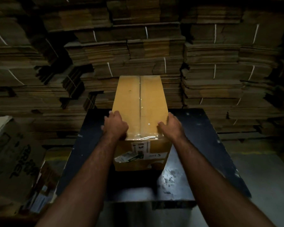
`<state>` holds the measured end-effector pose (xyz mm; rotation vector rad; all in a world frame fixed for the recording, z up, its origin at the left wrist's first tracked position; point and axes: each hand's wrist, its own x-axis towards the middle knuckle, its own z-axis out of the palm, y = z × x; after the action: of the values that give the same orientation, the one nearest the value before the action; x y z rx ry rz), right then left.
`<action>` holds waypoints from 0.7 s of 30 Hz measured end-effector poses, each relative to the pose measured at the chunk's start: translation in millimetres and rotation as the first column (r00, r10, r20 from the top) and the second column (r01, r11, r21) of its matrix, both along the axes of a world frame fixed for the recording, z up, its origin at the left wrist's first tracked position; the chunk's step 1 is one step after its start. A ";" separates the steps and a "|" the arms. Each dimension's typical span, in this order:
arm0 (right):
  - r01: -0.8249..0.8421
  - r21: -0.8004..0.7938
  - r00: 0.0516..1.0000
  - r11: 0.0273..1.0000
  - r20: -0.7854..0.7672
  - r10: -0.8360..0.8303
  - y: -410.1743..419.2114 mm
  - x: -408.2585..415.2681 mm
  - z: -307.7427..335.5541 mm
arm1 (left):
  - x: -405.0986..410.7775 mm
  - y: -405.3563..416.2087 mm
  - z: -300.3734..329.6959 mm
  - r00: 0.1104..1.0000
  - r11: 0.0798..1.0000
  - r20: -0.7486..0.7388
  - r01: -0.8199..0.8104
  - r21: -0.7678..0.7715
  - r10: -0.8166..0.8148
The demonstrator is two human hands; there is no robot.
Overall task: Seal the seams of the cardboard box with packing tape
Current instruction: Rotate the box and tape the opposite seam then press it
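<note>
A closed brown cardboard box [152, 99] stands on a dark table [200, 138]. Its top flaps meet in a centre seam running away from me, with clear packing tape [143, 136] shining over the near top edge and along the seam. My left hand [116, 125] grips the box's near left top corner. My right hand [170, 126] grips the near right top edge, thumb on the lid. White labels and torn paper [138, 151] are stuck on the box's near face. No tape roll or dispenser is in view.
Tall stacks of flattened cardboard [138, 46] tied with white string fill the wall behind the table. A flattened printed carton [18, 161] leans at the left. Grey floor [261, 169] shows to the right of the table.
</note>
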<state>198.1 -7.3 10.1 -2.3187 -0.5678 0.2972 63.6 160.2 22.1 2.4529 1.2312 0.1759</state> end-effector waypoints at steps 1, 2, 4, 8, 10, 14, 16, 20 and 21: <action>0.008 -0.021 1.000 1.000 0.003 -0.008 2.0 -2.4 0.3 | -2.9 5.1 -2.0 0.999 0.999 0.002 0.032 -0.017 -0.032; 0.022 -0.040 1.000 0.999 0.004 -0.022 1.7 -5.0 0.2 | -6.4 7.3 -4.4 0.998 0.998 0.011 0.067 -0.015 -0.067; 0.066 -0.063 0.998 0.996 0.020 -0.065 -1.5 -10.8 1.6 | -16.0 7.4 -4.1 0.995 0.995 0.027 0.095 0.021 -0.096; 0.141 -0.109 0.990 0.984 0.034 -0.138 -17.1 -30.1 3.4 | -47.0 -3.2 -0.1 0.994 0.992 0.035 0.103 0.070 -0.105; 0.153 -0.126 0.988 0.980 0.043 -0.148 -27.4 -42.4 2.9 | -63.8 -10.8 2.2 0.994 0.994 0.048 0.091 0.063 -0.094; 0.203 -0.129 0.979 0.971 0.041 -0.199 -41.0 -63.6 1.3 | -83.8 -17.2 3.4 0.994 0.992 0.037 0.096 0.080 -0.099; 0.207 -0.138 0.978 0.969 0.057 -0.201 -42.1 -68.0 1.4 | -83.5 -11.9 4.4 0.994 0.994 0.055 0.086 0.070 -0.090; 0.158 -0.136 0.984 0.978 0.100 -0.145 -30.1 -57.0 10.1 | -62.4 8.4 7.2 0.993 0.997 0.089 0.073 -0.019 -0.071; 0.136 -0.144 0.987 0.980 0.102 -0.122 -24.1 -50.8 13.0 | -54.3 12.5 8.7 0.993 0.995 0.104 0.067 -0.075 -0.059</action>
<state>147.3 -31.4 23.1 -2.5135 -0.4503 0.1761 9.4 172.7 30.8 2.3810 1.0950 0.2276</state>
